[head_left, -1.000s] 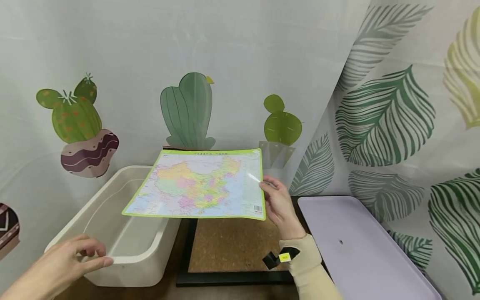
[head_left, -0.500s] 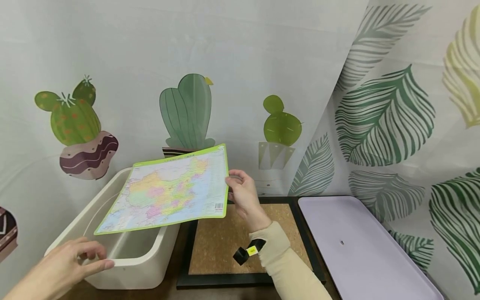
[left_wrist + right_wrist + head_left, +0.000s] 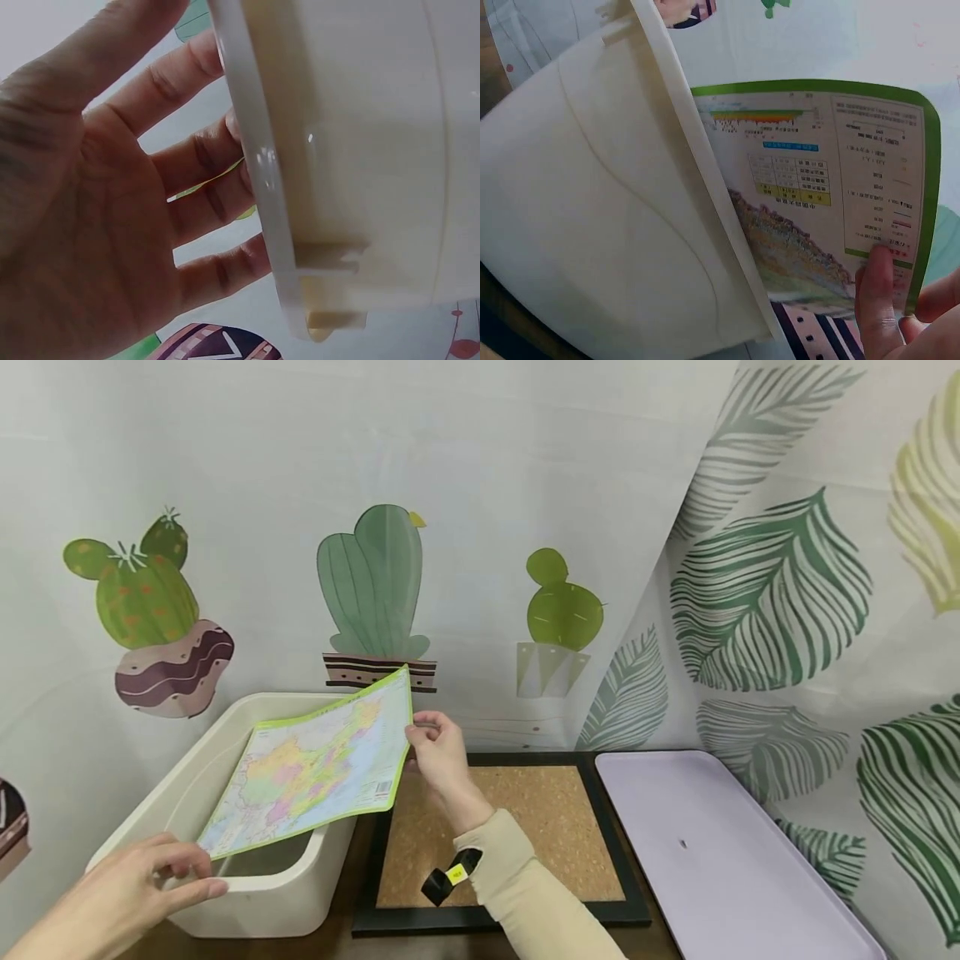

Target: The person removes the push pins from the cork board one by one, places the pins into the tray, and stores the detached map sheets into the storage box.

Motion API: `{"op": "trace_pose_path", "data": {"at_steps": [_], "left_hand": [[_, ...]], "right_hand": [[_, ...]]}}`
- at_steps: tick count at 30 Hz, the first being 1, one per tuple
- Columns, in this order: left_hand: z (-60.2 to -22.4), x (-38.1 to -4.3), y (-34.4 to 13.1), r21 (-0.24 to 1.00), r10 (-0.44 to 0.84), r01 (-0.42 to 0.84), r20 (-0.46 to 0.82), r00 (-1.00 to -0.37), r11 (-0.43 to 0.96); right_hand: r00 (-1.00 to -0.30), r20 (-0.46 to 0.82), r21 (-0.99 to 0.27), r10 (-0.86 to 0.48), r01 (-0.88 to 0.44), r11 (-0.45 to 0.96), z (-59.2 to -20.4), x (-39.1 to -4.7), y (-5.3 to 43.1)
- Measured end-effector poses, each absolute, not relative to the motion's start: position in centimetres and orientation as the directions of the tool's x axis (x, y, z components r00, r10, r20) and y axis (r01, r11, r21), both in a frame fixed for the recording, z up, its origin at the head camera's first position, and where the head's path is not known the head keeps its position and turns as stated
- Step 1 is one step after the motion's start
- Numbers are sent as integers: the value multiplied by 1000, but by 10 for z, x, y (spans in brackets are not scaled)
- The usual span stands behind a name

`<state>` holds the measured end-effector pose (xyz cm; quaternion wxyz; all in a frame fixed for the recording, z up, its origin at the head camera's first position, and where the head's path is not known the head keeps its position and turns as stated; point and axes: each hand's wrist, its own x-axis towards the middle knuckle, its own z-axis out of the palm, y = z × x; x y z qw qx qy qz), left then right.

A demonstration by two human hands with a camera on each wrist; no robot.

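A laminated sheet [image 3: 300,777] printed with a coloured map, with a light green border, hangs tilted over the white plastic bin [image 3: 330,852]. My right hand [image 3: 442,764] pinches its right edge between thumb and fingers. The right wrist view shows the underside of the sheet [image 3: 802,172], with a table and small print, partly hidden behind the bin's rim [image 3: 697,142]. At the bin's near left corner, my left hand [image 3: 142,877] holds the rim; in the left wrist view the fingertips reach behind the rim [image 3: 259,142] and are hidden there.
Right of the bin lies a cork board [image 3: 525,827] in a black frame on a dark table [image 3: 450,947]. Further right is a pale purple tray [image 3: 697,860]. A light curtain [image 3: 480,468] with cactus and leaf prints hangs close behind.
My right hand has carried the map sheet left and lower, from above the cork board to over the bin, tilting it. More of the cork board shows. The left hand has stayed put.
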<state>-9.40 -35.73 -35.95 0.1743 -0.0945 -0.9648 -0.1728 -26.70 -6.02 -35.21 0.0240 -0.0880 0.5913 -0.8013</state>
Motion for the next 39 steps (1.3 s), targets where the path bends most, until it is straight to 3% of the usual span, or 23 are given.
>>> {"op": "trace_pose_path", "data": {"at_steps": [10, 18, 31, 39], "left_hand": [[-356, -96, -355, 291, 112, 206, 309, -944, 934], [-352, -100, -355, 290, 68, 117, 174, -982, 950], [-358, -98, -358, 286, 107, 199, 306, -946, 937], [-356, -97, -357, 282, 94, 163, 244, -965, 946]], "right_hand": [[-967, 204, -954, -150, -162, -251, -342, -250, -74], [-953, 254, -953, -167, -218, -209, -339, -240, -72], [-954, 237, -965, -185, -208, -162, -349, -242, -101], [-964, 207, -970, -169, -179, -166, -352, -242, -114]]}}
